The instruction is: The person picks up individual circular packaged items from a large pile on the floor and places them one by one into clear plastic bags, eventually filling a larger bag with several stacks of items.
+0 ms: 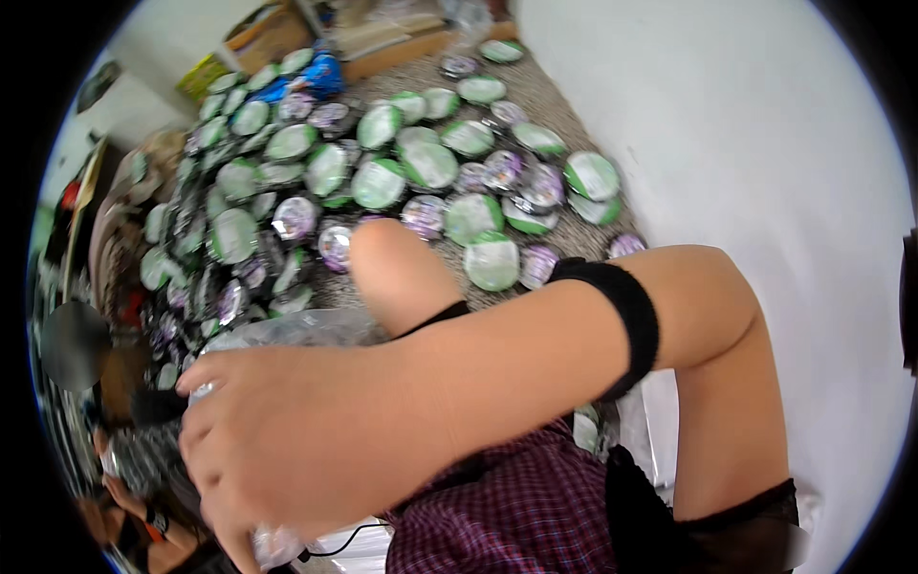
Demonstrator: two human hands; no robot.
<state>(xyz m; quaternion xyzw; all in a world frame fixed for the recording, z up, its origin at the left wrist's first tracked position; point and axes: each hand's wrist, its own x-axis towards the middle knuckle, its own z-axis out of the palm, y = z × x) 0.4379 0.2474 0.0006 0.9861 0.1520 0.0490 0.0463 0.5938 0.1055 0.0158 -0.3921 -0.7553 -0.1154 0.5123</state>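
My right arm, with a black band around the forearm, reaches across from the right. Its hand, my right hand (pixel 277 430), is at the lower left with the back of it toward me and the fingers curled over. Crumpled clear plastic, apparently a bag (pixel 296 328), shows beyond the knuckles, with more below the fingers; the hand seems closed on it. Its contents are hidden. A bare, rounded bit of limb with a black edge shows behind my forearm; I cannot tell which part it is. My left hand does not show.
Many round plastic-wrapped packs (pixel 430 163), green-and-white or purple, lie heaped on a grey carpet (pixel 564 105). A blue bag (pixel 320 77) and cardboard box (pixel 270 38) stand behind them. A white wall (pixel 727 124) rises on the right. Another person (pixel 143 469) sits at the lower left.
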